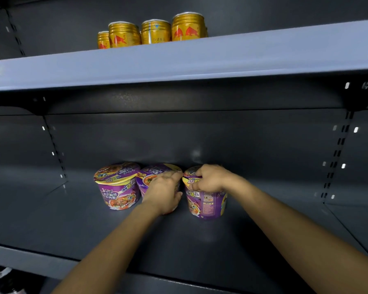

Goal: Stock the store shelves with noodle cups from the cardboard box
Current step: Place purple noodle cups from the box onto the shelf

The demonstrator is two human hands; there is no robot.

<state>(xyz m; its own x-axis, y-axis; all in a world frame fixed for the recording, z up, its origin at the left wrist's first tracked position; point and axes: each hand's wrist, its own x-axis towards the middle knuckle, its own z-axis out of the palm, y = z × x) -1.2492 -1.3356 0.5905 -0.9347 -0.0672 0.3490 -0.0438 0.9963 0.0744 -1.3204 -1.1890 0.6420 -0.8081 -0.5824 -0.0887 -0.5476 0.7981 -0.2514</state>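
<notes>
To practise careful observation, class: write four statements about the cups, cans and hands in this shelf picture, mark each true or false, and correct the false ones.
1. The left cup, middle cup and right cup all stand on the lower shelf. True.
2. The gold cans share that shelf. False: they stand on the upper shelf.
3. The right hand grips the right cup at its rim. True.
4. The left hand holds the left cup. False: it holds the middle cup; nothing touches the left cup.
</notes>
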